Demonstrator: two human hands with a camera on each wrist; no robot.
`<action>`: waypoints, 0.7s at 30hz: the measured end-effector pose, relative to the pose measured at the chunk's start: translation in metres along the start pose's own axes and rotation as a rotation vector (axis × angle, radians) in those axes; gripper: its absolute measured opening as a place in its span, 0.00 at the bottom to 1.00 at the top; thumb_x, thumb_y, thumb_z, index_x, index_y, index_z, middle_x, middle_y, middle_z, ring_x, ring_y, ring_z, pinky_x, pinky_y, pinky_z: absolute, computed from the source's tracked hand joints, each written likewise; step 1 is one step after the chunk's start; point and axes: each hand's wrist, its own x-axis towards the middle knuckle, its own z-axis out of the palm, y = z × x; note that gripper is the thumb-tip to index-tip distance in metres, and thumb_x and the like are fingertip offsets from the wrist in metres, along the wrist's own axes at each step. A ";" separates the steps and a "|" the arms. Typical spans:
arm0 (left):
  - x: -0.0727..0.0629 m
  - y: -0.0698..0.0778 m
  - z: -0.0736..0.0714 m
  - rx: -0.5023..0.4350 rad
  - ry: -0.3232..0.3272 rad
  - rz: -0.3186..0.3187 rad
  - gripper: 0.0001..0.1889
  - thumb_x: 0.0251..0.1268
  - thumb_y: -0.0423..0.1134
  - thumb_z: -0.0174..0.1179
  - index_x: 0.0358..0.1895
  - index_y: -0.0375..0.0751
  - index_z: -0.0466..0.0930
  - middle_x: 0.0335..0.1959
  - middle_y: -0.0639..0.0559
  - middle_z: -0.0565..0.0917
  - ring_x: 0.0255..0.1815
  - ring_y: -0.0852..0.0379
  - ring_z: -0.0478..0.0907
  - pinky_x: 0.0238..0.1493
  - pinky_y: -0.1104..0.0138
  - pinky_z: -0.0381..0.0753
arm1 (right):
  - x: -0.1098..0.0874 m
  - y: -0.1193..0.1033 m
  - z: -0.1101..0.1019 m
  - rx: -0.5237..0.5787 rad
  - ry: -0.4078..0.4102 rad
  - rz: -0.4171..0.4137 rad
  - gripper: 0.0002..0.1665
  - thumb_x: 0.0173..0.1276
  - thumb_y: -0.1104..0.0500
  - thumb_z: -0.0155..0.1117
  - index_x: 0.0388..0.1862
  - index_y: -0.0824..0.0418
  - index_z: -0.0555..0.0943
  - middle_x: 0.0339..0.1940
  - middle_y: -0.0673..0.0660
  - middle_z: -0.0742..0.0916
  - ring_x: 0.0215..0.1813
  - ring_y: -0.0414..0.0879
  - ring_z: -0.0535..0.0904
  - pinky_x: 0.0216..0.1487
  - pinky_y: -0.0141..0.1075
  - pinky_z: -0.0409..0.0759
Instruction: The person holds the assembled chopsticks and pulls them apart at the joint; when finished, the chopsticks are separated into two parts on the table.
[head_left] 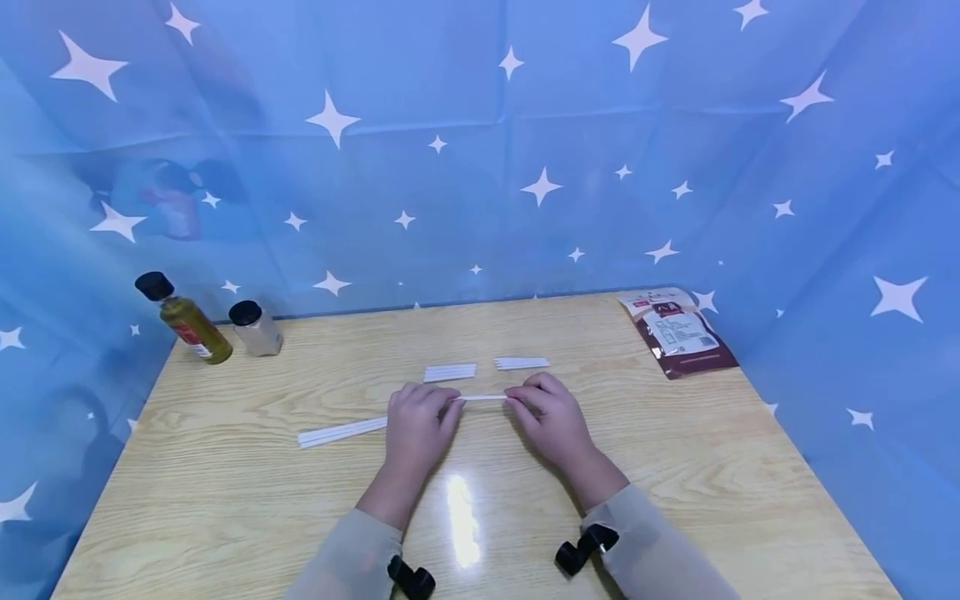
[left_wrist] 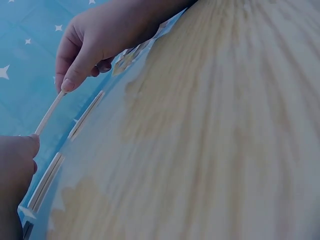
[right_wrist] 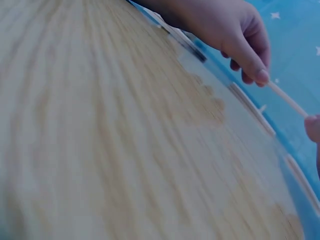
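A thin white stick (head_left: 482, 397) stretches between both hands above the wooden table. My left hand (head_left: 420, 417) pinches one end of it between thumb and fingers. At the other end, my right hand (head_left: 551, 421) pinches it the same way. The left wrist view shows the stick (left_wrist: 50, 113) straight, raised off the tabletop. Just beyond the hands lie two groups of short white sticks, one on the left (head_left: 450, 372) and one on the right (head_left: 522, 363). Longer white sticks (head_left: 341, 432) lie beside my left hand, which hides their right ends.
At the table's back left stand a bottle of yellowish liquid (head_left: 197, 331) with a black cap and a small black-lidded jar (head_left: 258, 333). A maroon and white packet (head_left: 678, 333) lies at the back right. A blue star-patterned curtain (head_left: 465, 200) borders the table (head_left: 712, 483).
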 end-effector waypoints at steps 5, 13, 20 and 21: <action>0.001 0.002 0.008 -0.010 0.000 0.014 0.06 0.62 0.40 0.79 0.38 0.44 0.92 0.37 0.52 0.92 0.42 0.48 0.86 0.45 0.51 0.82 | -0.001 0.005 -0.003 0.062 -0.013 0.001 0.09 0.65 0.69 0.78 0.44 0.61 0.93 0.39 0.52 0.84 0.35 0.42 0.77 0.36 0.30 0.76; -0.003 -0.002 0.013 -0.125 0.014 0.071 0.06 0.61 0.34 0.79 0.39 0.44 0.92 0.35 0.53 0.91 0.42 0.49 0.86 0.46 0.54 0.84 | -0.003 0.004 0.001 0.149 -0.040 0.022 0.08 0.65 0.70 0.78 0.42 0.61 0.93 0.37 0.52 0.83 0.30 0.38 0.73 0.30 0.26 0.72; -0.003 -0.003 0.013 -0.243 -0.074 0.033 0.06 0.65 0.30 0.75 0.43 0.42 0.92 0.39 0.52 0.90 0.45 0.51 0.84 0.50 0.58 0.83 | 0.000 0.004 0.003 0.151 -0.101 0.106 0.05 0.69 0.66 0.77 0.42 0.59 0.93 0.39 0.50 0.84 0.33 0.39 0.75 0.33 0.30 0.75; -0.003 -0.002 0.013 -0.247 -0.088 0.021 0.06 0.66 0.30 0.75 0.43 0.42 0.92 0.39 0.52 0.90 0.46 0.51 0.83 0.50 0.58 0.83 | 0.000 0.004 0.002 0.150 -0.109 0.121 0.05 0.69 0.66 0.77 0.42 0.59 0.93 0.39 0.49 0.84 0.33 0.39 0.75 0.33 0.30 0.76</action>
